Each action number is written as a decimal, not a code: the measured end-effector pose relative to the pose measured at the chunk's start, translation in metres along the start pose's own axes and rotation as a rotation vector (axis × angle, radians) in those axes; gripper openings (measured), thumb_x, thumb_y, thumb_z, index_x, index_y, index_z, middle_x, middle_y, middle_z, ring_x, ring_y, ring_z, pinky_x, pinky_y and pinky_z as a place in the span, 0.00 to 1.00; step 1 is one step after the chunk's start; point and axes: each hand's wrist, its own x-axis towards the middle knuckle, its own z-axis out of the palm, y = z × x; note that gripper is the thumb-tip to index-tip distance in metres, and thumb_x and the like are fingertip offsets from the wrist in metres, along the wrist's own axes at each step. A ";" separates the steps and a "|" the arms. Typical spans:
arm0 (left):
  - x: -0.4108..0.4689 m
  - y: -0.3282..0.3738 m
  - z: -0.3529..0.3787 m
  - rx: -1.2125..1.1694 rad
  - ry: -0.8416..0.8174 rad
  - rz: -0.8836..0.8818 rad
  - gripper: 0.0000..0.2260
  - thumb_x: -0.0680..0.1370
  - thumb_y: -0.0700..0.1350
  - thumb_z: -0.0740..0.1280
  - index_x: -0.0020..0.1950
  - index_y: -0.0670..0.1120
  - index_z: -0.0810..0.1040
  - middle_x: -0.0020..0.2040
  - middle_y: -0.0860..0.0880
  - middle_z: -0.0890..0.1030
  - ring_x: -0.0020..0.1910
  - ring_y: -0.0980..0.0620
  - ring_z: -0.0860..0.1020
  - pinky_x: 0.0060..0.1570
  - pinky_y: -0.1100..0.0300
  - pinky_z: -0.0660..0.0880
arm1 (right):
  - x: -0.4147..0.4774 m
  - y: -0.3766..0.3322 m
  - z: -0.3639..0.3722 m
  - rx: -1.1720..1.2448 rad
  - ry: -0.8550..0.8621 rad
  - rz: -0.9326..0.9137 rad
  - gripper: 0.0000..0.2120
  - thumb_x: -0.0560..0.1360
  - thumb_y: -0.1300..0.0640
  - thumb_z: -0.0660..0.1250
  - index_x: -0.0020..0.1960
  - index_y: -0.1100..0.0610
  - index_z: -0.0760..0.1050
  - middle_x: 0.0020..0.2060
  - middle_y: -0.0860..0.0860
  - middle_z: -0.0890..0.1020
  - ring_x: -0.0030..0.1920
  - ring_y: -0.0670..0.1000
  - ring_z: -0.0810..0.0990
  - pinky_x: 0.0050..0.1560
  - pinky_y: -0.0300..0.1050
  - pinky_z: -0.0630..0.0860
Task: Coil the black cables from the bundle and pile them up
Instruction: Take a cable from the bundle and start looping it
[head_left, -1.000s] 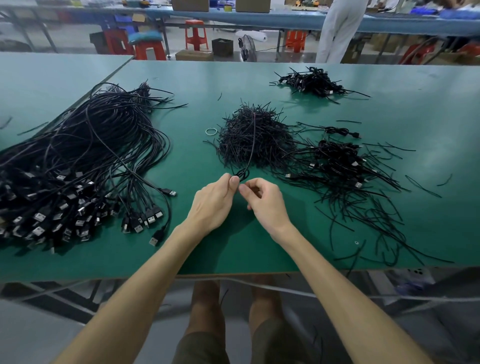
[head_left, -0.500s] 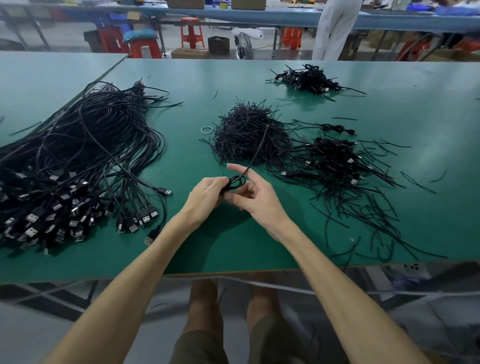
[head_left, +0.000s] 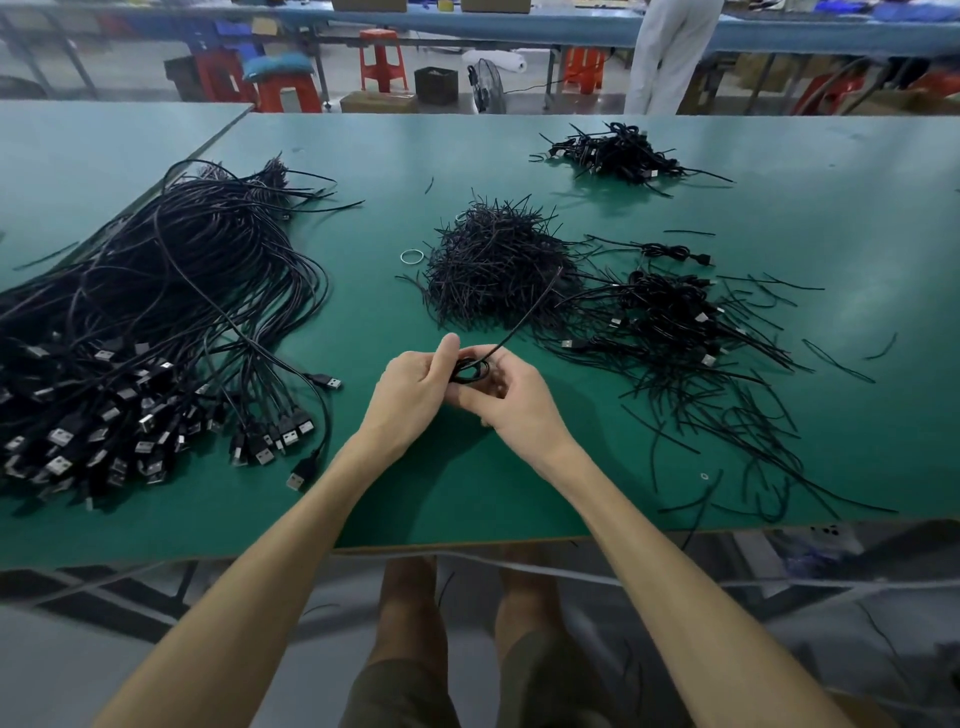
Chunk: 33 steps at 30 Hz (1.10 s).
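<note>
A small coil of black cable (head_left: 470, 370) sits between both hands over the middle of the green table (head_left: 467, 488). My left hand (head_left: 415, 389) grips the coil with thumb raised. My right hand (head_left: 511, 397) holds it from the right, fingers curled under. The cable's free tail (head_left: 535, 301) rises up and right over a heap of short black ties (head_left: 493, 265). A big bundle of loose black USB cables (head_left: 156, 332) covers the table's left. Right of the hands lies a pile of coiled cables (head_left: 670, 322); another small pile (head_left: 613, 153) lies at the far side.
A rubber band (head_left: 411, 256) lies left of the tie heap. Stray ties (head_left: 753, 441) are scattered over the right front of the table. Behind the table stand red stools (head_left: 382, 60), a fan (head_left: 485, 85) and a person in white (head_left: 670, 57).
Both hands lifted off the table with the cable and wound it into a small loop. The free tail swung from pointing straight up to leaning right.
</note>
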 end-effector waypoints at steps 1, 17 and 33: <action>0.000 0.000 0.000 -0.007 0.018 0.013 0.40 0.79 0.68 0.53 0.36 0.30 0.73 0.28 0.39 0.72 0.29 0.49 0.65 0.32 0.50 0.64 | 0.000 0.000 0.000 -0.035 0.024 -0.006 0.13 0.74 0.54 0.78 0.57 0.51 0.80 0.40 0.45 0.83 0.37 0.45 0.80 0.39 0.40 0.77; 0.001 0.003 -0.005 -0.085 0.016 0.011 0.28 0.86 0.56 0.55 0.29 0.42 0.65 0.25 0.47 0.64 0.27 0.50 0.61 0.33 0.54 0.59 | -0.005 -0.001 0.007 -0.224 0.120 -0.069 0.04 0.78 0.60 0.70 0.46 0.60 0.78 0.35 0.50 0.85 0.36 0.47 0.85 0.41 0.40 0.81; -0.007 0.007 -0.012 -0.226 0.071 0.048 0.09 0.85 0.39 0.59 0.52 0.42 0.79 0.39 0.41 0.78 0.28 0.47 0.79 0.29 0.56 0.77 | -0.006 -0.003 0.001 -0.209 0.295 -0.070 0.07 0.76 0.61 0.70 0.41 0.57 0.74 0.32 0.51 0.82 0.31 0.49 0.83 0.37 0.50 0.81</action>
